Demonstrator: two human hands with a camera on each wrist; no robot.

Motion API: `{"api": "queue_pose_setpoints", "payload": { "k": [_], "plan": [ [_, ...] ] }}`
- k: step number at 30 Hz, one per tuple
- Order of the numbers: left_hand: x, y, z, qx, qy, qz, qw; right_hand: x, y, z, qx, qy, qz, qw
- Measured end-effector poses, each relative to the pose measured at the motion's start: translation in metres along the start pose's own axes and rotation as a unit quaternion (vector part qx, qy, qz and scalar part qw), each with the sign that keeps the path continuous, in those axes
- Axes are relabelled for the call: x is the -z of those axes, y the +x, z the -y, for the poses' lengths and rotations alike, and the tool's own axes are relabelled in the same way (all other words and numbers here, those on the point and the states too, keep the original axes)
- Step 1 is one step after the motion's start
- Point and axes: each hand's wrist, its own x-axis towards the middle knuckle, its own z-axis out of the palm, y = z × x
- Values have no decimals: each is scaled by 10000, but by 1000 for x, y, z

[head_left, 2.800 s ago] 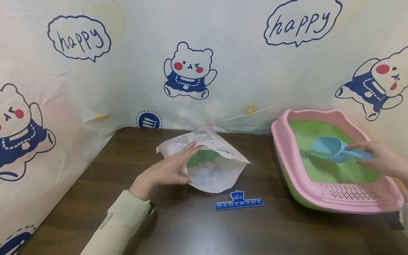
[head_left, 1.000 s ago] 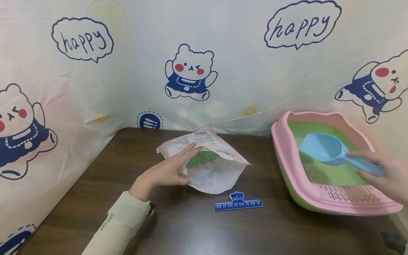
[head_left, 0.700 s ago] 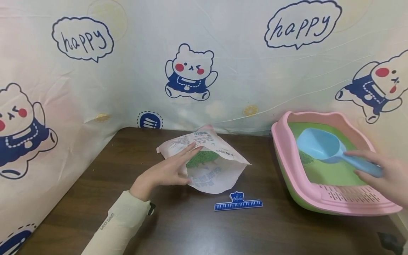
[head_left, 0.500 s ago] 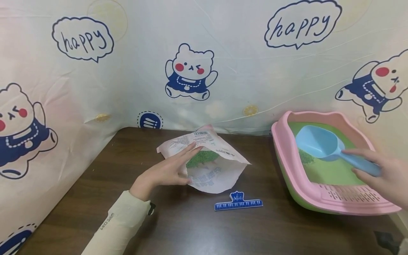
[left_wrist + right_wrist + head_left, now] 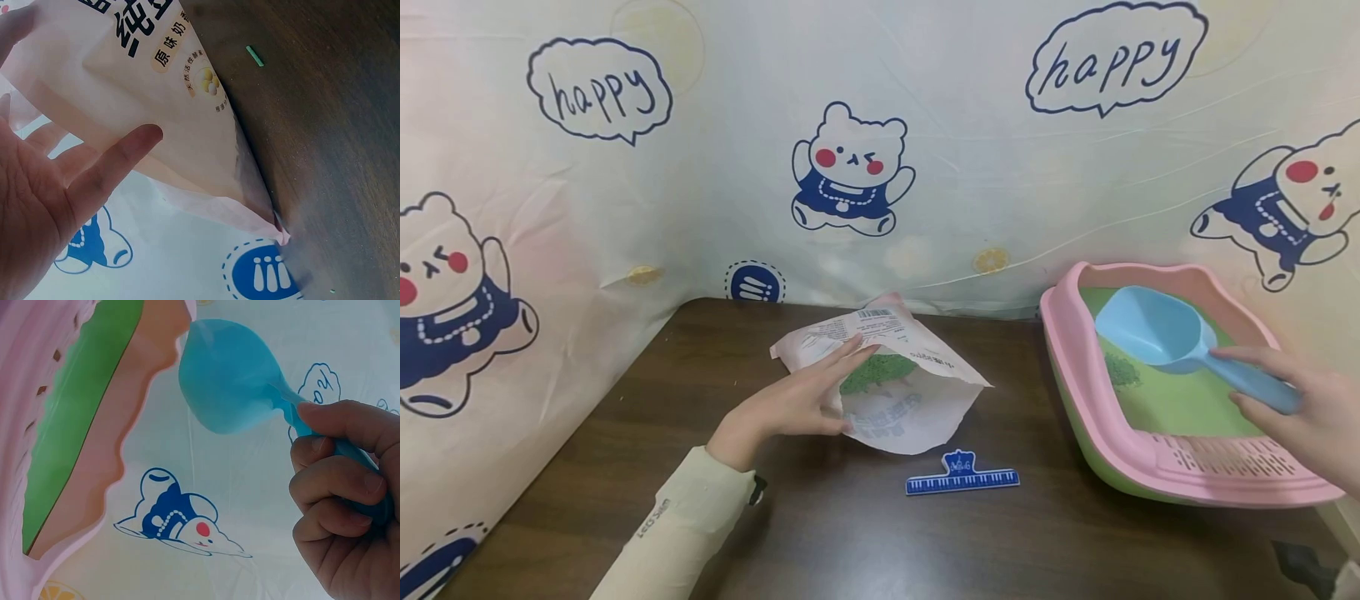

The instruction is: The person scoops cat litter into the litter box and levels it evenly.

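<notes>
My left hand point(image 5: 793, 400) rests on the side of a white-pink paper bag point(image 5: 917, 417). Its fingers lie straight along the upper layer, with the thumb apart near the lower edge. The bag's mouth gapes toward me, with green pellets point(image 5: 876, 372) inside. In the left wrist view the thumb point(image 5: 119, 159) lies against the printed bag point(image 5: 187, 137). My right hand point(image 5: 1311, 408) grips the handle of a light blue scoop point(image 5: 1150, 329), above the pink-and-green litter tray point(image 5: 1093, 417). The scoop's bowl looks empty. Below it, a small heap of green pellets point(image 5: 1122, 371) lies on the tray's floor.
A blue clip with a piano-key pattern point(image 5: 962, 475) lies in front of the bag on the dark wooden table point(image 5: 850, 533). A slotted pink ledge point(image 5: 1225, 454) forms the tray's near end. Printed cloth point(image 5: 970, 183) hangs behind and at both sides.
The scoop has risen from low in the tray, where green pellets showed in its bowl. The pellet heap below is now easier to see. My left hand and the bag have stayed put.
</notes>
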Motion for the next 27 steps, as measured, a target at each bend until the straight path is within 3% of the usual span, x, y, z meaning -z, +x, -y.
{"api": "queue_pose_setpoints", "payload": {
  "k": [10,16,22,27],
  "plan": [
    [-1,1,0,34,-4,42,10000,-8,1,17,-54,-104,208,9997],
    [-1,1,-1,56,-32,46,10000,-16,2,31,199,-300,249,9990],
    [-1,1,-1,-48,-8,19,10000,-21,4,42,525,-103,270,9982],
    [-1,1,-1,46,-35,28,10000,-22,3,52,653,-5,360,9972]
  ]
}}
